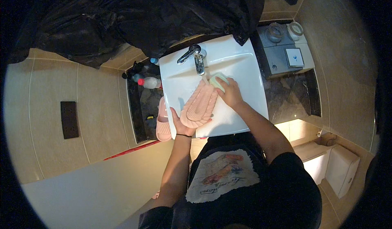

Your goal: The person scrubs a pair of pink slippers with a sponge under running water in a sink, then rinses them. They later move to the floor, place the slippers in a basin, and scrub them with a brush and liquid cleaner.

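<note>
Over the white washbasin (245, 85), my left hand (183, 125) holds a pink rubber slipper (199, 105) by its lower end, with the ridged sole facing up. My right hand (229, 91) grips a pale green sponge (218, 81) beside the slipper's upper end. Water runs from the chrome faucet (199, 64) onto that end. A second pink slipper (163, 128) lies on the dark counter, against the basin's left side.
Left of the basin, a bottle with a red cap (150, 82) and a small yellow item (150, 117) are on the dark stone counter (278, 100). Boxes (272, 59) with two glass jars (274, 33) stand at the right. Dark cloth (128, 17) hangs beyond the basin; a toilet (341, 167) is lower right.
</note>
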A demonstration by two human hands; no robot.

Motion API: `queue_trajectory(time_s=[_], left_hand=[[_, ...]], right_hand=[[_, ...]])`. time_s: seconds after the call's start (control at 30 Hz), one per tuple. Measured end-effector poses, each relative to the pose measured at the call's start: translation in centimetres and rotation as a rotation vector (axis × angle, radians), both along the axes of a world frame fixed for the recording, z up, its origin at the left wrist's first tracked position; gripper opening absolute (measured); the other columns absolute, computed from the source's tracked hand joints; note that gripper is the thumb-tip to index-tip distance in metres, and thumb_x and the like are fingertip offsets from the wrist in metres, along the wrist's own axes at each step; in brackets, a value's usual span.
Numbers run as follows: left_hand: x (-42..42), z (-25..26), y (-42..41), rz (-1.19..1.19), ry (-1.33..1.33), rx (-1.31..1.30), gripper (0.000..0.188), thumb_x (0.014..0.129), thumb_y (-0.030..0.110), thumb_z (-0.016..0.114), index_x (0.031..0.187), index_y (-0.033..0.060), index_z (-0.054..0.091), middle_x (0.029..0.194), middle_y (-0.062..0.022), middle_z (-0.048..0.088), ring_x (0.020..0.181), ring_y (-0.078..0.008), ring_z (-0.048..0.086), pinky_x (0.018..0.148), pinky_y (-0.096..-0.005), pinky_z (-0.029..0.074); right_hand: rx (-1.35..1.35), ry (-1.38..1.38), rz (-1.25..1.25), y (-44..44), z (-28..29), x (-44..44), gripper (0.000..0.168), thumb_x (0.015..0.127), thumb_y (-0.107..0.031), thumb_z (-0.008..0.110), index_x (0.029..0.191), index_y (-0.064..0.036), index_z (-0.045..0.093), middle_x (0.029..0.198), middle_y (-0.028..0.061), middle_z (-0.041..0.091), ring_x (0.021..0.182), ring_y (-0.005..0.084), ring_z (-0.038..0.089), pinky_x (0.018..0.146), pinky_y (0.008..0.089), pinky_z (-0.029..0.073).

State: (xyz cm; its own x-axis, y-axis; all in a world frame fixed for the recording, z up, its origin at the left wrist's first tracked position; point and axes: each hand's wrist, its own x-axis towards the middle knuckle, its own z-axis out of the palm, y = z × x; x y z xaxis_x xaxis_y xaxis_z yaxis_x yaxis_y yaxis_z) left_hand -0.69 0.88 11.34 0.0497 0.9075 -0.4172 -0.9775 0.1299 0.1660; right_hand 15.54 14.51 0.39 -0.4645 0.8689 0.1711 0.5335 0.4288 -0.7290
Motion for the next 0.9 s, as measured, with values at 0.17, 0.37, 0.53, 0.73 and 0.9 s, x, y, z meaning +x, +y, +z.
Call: queue_trajectory(time_s=[0.17,0.37,0.53,0.73,0.9], left_hand=[[-2.7,-5.0,-3.4,-0.014,0.642,-0.056,0.069,0.100,0.044,0.044,0.154,0.0089,0.019,0.156,-0.0183,0.029,0.141,-0.0372,0.034,0.114,-0.0578,0.029],[-4.0,-5.1,-2.8,0.085,0.204,-0.167,0.054,0.102,0.032,0.045,0.148,0.0063,0.033,0.148,-0.0175,0.042,0.137,-0.0347,0.041,0.114,-0.0506,0.033],[-3.6,-4.0,-1.9,-0.124,0.373,-0.258,0.054,0.104,0.038,0.039,0.144,0.0011,0.037,0.144,-0.0177,0.047,0.132,-0.0323,0.048,0.112,-0.0494,0.037],[-3.2,-5.4,-2.3,-0.028,0.354,-0.279,0.056,0.104,0.042,0.037,0.145,0.0032,0.037,0.145,-0.0151,0.047,0.132,-0.0313,0.048,0.112,-0.0486,0.038],[-2.7,-6.1,-2.6,-0.003,0.372,-0.282,0.056,0.105,0.042,0.036,0.145,0.0037,0.036,0.146,-0.0154,0.046,0.132,-0.0313,0.047,0.112,-0.0484,0.039]], right_hand=[[-0.057,-0.123,-0.079,-3.3,2.1,-2.3,0.053,0.082,-0.023,0.072,0.133,-0.020,0.058,0.124,0.0206,0.050,0.108,0.0400,0.052,0.092,0.0494,0.045],[-0.012,0.224,0.364,-7.3,5.2,-1.8,0.061,0.082,-0.020,0.073,0.139,-0.022,0.053,0.134,0.0184,0.047,0.121,0.0394,0.049,0.101,0.0481,0.043],[0.065,0.094,0.183,-0.9,2.6,-2.1,0.058,0.081,-0.019,0.073,0.136,-0.020,0.055,0.136,0.0156,0.050,0.121,0.0366,0.050,0.104,0.0478,0.042],[0.110,0.113,0.365,-5.2,4.6,-3.8,0.057,0.084,-0.021,0.070,0.138,-0.018,0.053,0.130,0.0196,0.051,0.119,0.0386,0.050,0.103,0.0479,0.041],[0.239,0.209,0.410,-2.6,1.4,-3.3,0.057,0.083,-0.021,0.071,0.138,-0.019,0.053,0.128,0.0196,0.052,0.119,0.0364,0.051,0.104,0.0491,0.040]])
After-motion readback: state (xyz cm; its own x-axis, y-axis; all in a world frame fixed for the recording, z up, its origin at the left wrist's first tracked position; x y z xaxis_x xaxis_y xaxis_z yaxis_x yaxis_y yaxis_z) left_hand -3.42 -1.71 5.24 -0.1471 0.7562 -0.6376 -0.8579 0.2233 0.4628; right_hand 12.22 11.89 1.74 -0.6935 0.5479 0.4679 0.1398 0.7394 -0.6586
